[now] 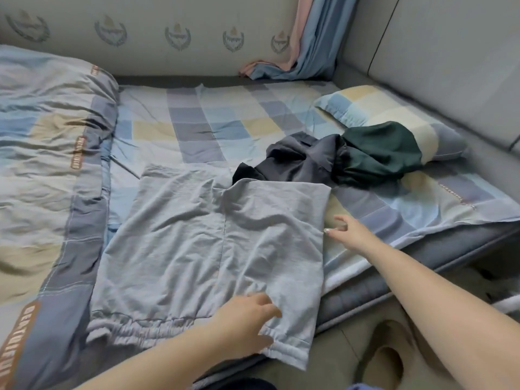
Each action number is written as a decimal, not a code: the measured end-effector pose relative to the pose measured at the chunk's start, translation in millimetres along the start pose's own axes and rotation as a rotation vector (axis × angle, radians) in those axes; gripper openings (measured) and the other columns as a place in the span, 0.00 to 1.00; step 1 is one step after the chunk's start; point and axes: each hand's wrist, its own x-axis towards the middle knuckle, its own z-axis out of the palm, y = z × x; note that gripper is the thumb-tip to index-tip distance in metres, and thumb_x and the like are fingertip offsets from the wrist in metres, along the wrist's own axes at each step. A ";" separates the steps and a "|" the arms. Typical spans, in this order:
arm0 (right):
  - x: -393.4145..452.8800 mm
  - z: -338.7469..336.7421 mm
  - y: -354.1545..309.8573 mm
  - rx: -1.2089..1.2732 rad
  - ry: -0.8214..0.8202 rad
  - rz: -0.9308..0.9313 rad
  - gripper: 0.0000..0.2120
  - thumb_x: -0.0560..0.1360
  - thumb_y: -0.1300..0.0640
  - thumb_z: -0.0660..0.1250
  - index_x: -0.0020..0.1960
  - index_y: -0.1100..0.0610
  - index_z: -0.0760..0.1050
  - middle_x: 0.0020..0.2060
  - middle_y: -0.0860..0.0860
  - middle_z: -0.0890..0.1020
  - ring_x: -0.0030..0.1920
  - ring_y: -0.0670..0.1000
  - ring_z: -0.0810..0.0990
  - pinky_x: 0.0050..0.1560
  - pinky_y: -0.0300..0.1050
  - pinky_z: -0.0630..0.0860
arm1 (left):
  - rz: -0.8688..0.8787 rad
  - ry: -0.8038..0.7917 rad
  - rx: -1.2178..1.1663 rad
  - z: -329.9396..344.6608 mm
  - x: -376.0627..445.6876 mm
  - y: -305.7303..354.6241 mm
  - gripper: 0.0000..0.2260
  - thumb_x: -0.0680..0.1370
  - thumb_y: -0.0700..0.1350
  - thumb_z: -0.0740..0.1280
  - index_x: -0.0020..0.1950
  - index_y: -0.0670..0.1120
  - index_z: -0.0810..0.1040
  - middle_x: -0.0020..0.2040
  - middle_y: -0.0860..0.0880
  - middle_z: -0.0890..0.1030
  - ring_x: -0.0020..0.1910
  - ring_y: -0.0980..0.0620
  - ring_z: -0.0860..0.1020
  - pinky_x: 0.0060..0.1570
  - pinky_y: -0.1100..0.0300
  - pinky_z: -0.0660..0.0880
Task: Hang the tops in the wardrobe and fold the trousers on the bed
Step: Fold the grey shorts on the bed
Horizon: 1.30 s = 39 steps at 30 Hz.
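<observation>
- The light blue trousers lie spread out on the bed, near its close edge, with the stretchy waist on the near side.
- The left hand rests on the near right part of the trousers, its fingers bent a little and close together on the cloth.
- The right hand is just beside the right edge of the trousers, with its fingers spread apart and holding nothing.
- A dark grey garment and a dark green garment lie bunched up farther away on the right.
- The green one leans on a checked pillow.
- A folded quilt sits on the left.
</observation>
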 end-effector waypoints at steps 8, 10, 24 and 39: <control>101.5 -5.2 10.0 0.189 0.048 -0.121 0.33 0.75 0.54 0.68 0.75 0.51 0.57 0.62 0.52 0.77 0.56 0.51 0.76 0.55 0.43 0.69 | 0.273 0.271 0.345 87.1 19.7 12.6 0.16 0.76 0.47 0.63 0.61 0.62 0.75 0.61 0.54 0.79 0.61 0.57 0.76 0.60 0.53 0.74; 118.5 0.1 14.4 0.215 0.041 -0.165 0.31 0.75 0.54 0.68 0.74 0.51 0.58 0.62 0.51 0.76 0.61 0.53 0.75 0.60 0.45 0.70 | 0.241 0.382 0.397 97.1 21.8 9.9 0.16 0.77 0.44 0.63 0.62 0.59 0.75 0.62 0.52 0.79 0.61 0.54 0.76 0.63 0.51 0.72; 186.2 18.0 19.6 0.283 -0.068 -0.295 0.42 0.71 0.52 0.69 0.77 0.46 0.47 0.74 0.50 0.62 0.67 0.50 0.68 0.63 0.44 0.68 | -0.167 0.630 0.308 118.8 66.6 59.1 0.15 0.77 0.39 0.59 0.53 0.52 0.82 0.50 0.50 0.81 0.45 0.49 0.80 0.48 0.55 0.74; 174.5 -12.6 -76.8 0.170 0.044 -0.537 0.16 0.77 0.55 0.54 0.59 0.57 0.76 0.58 0.56 0.78 0.60 0.56 0.73 0.58 0.45 0.66 | -0.951 1.638 -1.078 49.3 28.1 79.7 0.08 0.75 0.54 0.64 0.52 0.56 0.78 0.49 0.62 0.83 0.50 0.65 0.79 0.46 0.72 0.74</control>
